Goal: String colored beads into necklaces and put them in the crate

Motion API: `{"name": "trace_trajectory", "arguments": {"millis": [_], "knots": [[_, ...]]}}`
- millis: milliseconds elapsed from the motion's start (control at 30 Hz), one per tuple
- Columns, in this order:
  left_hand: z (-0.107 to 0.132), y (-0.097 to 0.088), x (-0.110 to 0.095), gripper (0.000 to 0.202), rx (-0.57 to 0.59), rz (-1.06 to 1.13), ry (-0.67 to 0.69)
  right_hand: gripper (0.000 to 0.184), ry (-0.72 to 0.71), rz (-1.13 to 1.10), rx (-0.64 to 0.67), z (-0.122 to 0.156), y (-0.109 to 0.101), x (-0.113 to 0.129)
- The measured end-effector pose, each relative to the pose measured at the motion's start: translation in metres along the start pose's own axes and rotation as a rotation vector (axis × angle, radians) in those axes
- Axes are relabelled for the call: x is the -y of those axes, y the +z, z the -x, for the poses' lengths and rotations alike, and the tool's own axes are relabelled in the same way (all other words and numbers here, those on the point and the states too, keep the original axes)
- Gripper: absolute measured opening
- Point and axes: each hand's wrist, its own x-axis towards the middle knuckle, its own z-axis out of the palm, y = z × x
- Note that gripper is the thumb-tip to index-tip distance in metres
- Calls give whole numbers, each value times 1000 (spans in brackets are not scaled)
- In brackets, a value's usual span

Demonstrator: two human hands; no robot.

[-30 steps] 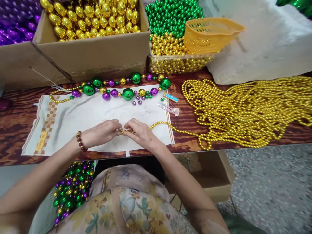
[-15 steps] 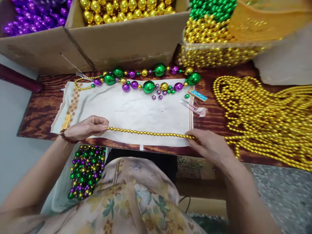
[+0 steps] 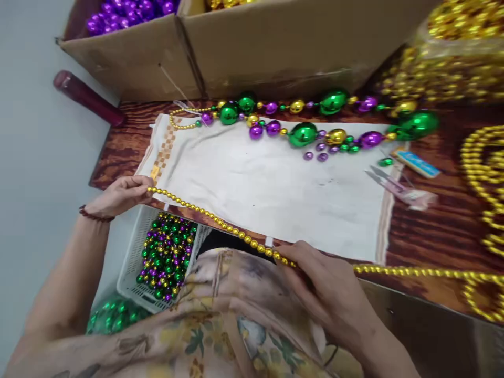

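A strand of small gold beads [image 3: 220,224] is stretched taut along the near edge of a white cloth [image 3: 275,189]. My left hand [image 3: 118,195] pinches its end at the cloth's left corner. My right hand [image 3: 326,286] grips the strand near the table's front edge, and the beads run on to the right towards a gold pile [image 3: 484,210]. A necklace of large green, purple and gold balls [image 3: 303,123] lies along the cloth's far edge.
Cardboard boxes of purple balls [image 3: 129,10] and gold balls stand at the back. A white basket of mixed beads [image 3: 165,257] sits below the table on the left. Small snips [image 3: 397,186] and a blue packet [image 3: 417,164] lie right of the cloth. A dark red tube [image 3: 84,97] lies left.
My hands have drawn apart from the cloth's middle, pulling the gold strand out long and taut. The left hand moved to the cloth's left corner. The view has swung left.
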Motion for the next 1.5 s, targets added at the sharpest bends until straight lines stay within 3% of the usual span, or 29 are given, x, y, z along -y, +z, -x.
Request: {"name": "trace_trajectory", "arguments": {"millis": [100,167,267,367,500,700,933,1167,1500], "knots": [[9,-9,14,36,43,-289,-70,21,84,-11,37,-4,20,-8],[10,-1,26,33,59,-503,-28,22,144,16,98,-2,32,-19],[5,20,47,28,-5,-758,103,28,185,101,136,3,49,-35],[3,35,69,26,-89,-881,172,36,204,201,133,6,61,-43],[5,40,87,27,-148,-951,219,37,222,260,98,10,69,-48],[5,34,87,28,-128,-950,206,29,261,163,67,17,71,-52],[9,32,76,24,-72,-978,194,23,391,-45,145,14,58,-41],[7,32,72,23,-52,-1087,129,21,454,9,194,18,58,-37],[7,29,73,23,-59,-1076,131,19,459,154,219,13,66,-30]]}}
